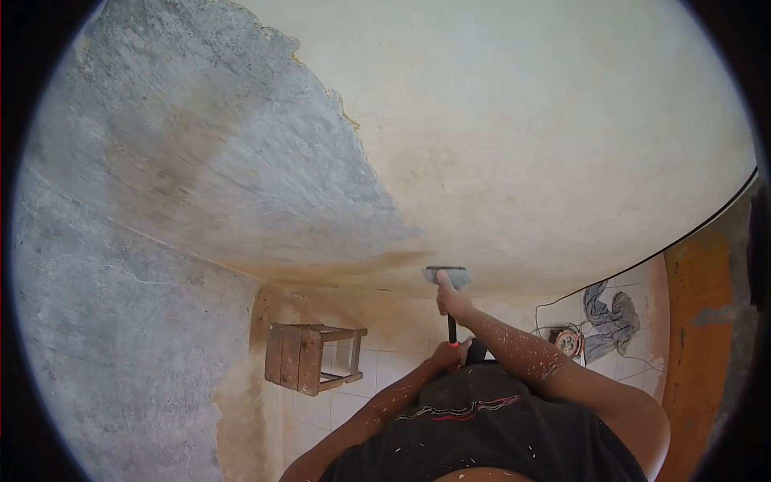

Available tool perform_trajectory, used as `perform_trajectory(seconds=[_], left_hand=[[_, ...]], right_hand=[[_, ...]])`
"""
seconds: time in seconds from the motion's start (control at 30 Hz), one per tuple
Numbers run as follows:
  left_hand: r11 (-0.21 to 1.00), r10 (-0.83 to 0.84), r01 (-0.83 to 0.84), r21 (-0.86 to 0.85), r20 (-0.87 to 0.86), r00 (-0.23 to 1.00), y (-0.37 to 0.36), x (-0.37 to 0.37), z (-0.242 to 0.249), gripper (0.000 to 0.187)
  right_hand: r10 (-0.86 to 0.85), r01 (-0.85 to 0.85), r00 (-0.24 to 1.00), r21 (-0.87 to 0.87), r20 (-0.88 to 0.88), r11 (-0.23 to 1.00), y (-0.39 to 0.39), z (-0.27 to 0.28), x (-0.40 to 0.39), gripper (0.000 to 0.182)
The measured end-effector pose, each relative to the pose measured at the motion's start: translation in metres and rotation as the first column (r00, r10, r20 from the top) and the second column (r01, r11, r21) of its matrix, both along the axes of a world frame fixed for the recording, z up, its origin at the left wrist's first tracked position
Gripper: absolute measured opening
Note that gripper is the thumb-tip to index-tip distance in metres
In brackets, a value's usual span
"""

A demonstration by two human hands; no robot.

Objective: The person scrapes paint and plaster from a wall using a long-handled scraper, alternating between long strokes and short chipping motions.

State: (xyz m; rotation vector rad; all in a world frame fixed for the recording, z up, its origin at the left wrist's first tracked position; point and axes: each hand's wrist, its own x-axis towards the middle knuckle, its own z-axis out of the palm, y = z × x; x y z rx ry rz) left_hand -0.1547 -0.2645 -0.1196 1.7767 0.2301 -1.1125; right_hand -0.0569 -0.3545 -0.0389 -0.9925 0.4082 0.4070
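Observation:
A scraper (458,279) with a wide grey blade and a long black handle is held out in front of my body, its blade edge at or close to the lower part of the wall. My right hand (456,302) is closed around it just behind the blade, thumb laid along the top. Nearer my body, my left hand (446,354) grips the handle's rear end by an orange-red part; some of its fingers are hidden. Pale flecks cover both forearms. Ahead, the wall shows cream paint (522,145) on the right and bare grey plaster (273,161) on the left, with a ragged edge between.
A wooden stool (309,357) lies on its side or stands low at left on the white tiled floor (373,371). To the right are an orange cable reel (568,343), a crumpled grey cloth (618,321) and loose cords. An orange-brown panel (697,321) borders the right side.

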Motion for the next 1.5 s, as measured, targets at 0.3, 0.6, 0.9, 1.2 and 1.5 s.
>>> perform_trajectory(seconds=[0.3, 0.6, 0.9, 1.2, 1.5], left_hand=[[0.997, -0.077, 0.074, 0.028, 0.150, 0.986, 0.023, 0.018, -0.018, 0.062], [0.997, -0.065, 0.072, -0.005, 0.350, 0.934, 0.030, -0.001, -0.038, 0.049], [0.980, 0.194, -0.165, -0.110, 0.345, 0.918, 0.003, 0.062, -0.020, 0.055], [0.621, 0.775, -0.698, -0.357, 0.148, 0.614, 0.031, -0.024, -0.039, 0.040], [-0.126, 0.940, -0.935, -0.333, -0.342, -0.005, -0.018, -0.036, 0.010, 0.031]], right_hand=[[-0.124, 0.129, 0.986, -0.032, 0.112, 0.991, 0.006, 0.023, 0.008, 0.045], [-0.089, 0.088, 0.995, -0.035, -0.050, 0.996, 0.018, 0.006, 0.010, 0.051], [0.047, -0.034, 0.977, -0.069, 0.207, 0.997, 0.005, 0.042, 0.057, 0.045], [0.323, -0.329, 0.944, 0.100, 0.069, 0.939, -0.028, 0.015, 0.043, 0.038], [0.453, -0.487, 0.864, 0.140, 0.217, 0.862, -0.027, 0.037, 0.050, 0.034]])
